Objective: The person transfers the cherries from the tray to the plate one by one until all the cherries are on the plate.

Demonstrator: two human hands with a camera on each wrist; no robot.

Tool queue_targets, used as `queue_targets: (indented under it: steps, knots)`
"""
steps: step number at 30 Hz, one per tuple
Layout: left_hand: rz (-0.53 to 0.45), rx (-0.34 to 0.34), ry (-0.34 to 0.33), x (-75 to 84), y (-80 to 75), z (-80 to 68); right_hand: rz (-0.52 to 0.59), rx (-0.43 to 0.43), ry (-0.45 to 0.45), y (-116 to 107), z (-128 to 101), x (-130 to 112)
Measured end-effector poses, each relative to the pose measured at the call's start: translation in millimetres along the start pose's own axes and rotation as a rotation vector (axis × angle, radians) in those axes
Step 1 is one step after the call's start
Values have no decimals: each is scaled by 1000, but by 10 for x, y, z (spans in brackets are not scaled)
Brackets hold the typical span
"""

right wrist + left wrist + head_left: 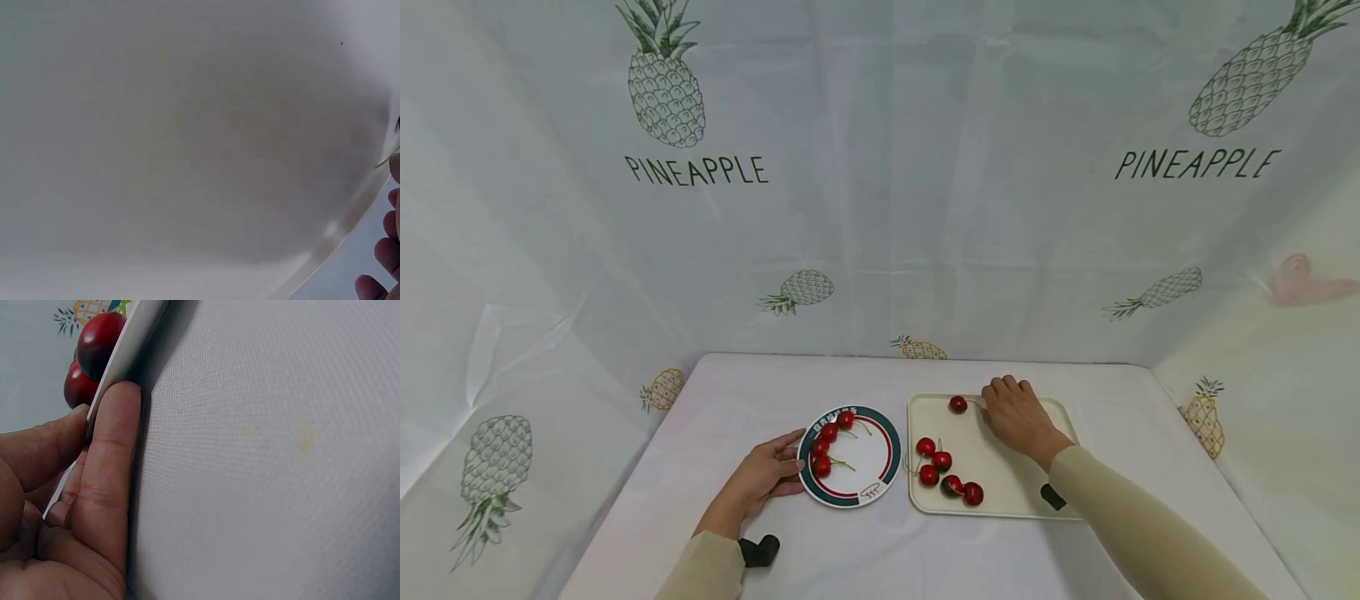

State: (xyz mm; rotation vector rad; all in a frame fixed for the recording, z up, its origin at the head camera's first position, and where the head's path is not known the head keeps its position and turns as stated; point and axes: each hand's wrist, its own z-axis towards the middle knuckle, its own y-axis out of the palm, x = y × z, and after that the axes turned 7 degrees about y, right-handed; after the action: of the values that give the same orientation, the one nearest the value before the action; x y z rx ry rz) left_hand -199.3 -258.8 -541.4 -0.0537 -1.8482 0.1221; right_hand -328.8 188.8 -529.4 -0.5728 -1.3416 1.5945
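Observation:
My left hand (765, 472) grips the left rim of a round white plate (872, 454) with a green and red border. In the left wrist view the thumb is above the rim and the fingers (109, 450) lie under it. Several red cherries (822, 466) with stems sit on the plate's left side. At the back of a cream tray (1000, 492), my right hand (1018, 417) reaches beside a lone cherry (958, 404), whose stem runs toward it. The right wrist view shows the stem (382, 164) touching a fingertip; whether it is pinched is unclear.
Several more cherries (942, 460) lie at the tray's left and front left. The plate stands just left of the tray on a white-covered table (865, 558). A pineapple-printed curtain (925, 208) hangs behind and on both sides.

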Motion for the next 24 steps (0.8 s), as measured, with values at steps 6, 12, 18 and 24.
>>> queue_targets:
  steps: [6,12,18,24]
  knots:
    - [-8,-2,-2,5,1,-2,22,-4,-1,27,30,-6]
    - [-14,-10,-3,-7,6,4,27,-35,11,75,58,-33]
    - [-7,-10,-3,-15,6,15,53,-37,31,84,88,-78]
    - [-7,-8,9,-31,-9,21,71,-55,58,93,121,-107]
